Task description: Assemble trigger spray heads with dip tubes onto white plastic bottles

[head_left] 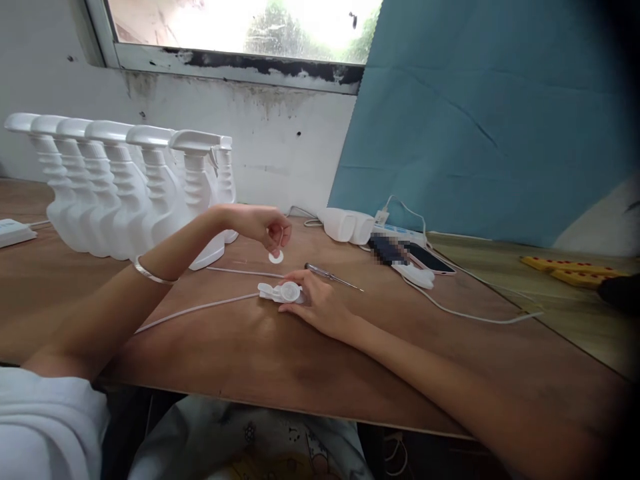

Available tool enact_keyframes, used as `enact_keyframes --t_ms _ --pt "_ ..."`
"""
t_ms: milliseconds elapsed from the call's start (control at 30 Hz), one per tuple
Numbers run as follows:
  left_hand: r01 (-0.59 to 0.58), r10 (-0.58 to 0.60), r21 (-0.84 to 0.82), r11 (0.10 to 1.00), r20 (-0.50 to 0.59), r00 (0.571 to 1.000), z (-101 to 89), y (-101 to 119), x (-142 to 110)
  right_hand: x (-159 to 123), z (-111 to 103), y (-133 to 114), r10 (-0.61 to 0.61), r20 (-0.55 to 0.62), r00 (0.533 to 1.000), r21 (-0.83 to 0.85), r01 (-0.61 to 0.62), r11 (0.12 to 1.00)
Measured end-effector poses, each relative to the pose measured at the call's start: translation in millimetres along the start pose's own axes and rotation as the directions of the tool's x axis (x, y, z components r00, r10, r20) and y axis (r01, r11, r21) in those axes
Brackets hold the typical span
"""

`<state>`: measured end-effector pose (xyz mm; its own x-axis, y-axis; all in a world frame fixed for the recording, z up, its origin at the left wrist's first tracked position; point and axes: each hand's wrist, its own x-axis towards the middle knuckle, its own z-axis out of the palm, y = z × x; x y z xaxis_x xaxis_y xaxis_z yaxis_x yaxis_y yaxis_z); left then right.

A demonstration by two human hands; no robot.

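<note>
1. Right hand [320,301], half-curled, holds a white plastic fitting [289,292] on the table [250,363].
2. Left hand [276,232], nearly closed, pinches a white disc [276,258] at the fitting's eleven o'clock.
3. Screwdriver [331,275]: right hand's one o'clock.

From where I stand, a row of spray bottles [127,200] fills the back left of the table [225,363], below the window [250,30]. Mid-table, nearer the front edge than the bottles, a nozzle piece [289,292] sits between the right hand's [325,303] thumb and fingers. Just behind it, the left hand [263,227] has a disc [276,257] above the surface. A screwdriver [330,275] lies beyond the right hand; toward the back edge, right of centre, lie two containers [346,225], with a phone [433,259] to their right.
</note>
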<state>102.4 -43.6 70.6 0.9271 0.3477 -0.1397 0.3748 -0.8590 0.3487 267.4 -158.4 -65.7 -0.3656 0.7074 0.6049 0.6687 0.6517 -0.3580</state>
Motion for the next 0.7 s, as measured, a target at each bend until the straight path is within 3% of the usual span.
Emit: enact_keyframes --t_ms 67,200,400,700 --pt "-0.076 0.077 -0.038 0.996 0.029 0.997 -1.5 22 -7 0 -2 -1 -0.005 0.012 1.000 0.001 0.005 1.000" --pt "-0.159 0.149 0.063 0.985 0.135 0.980 9.4 49 -7 -1 -3 0 0.053 0.032 0.998 -0.059 -0.051 0.997" --pt "-0.108 0.092 0.137 0.985 0.118 0.989 28.0 39 11 -1 -5 -1 0.058 0.025 0.998 -0.059 -0.056 0.997" --pt "-0.082 0.056 0.176 0.981 0.151 0.987 33.2 36 15 0 -7 -4 0.069 0.016 0.998 -0.026 -0.068 0.997"
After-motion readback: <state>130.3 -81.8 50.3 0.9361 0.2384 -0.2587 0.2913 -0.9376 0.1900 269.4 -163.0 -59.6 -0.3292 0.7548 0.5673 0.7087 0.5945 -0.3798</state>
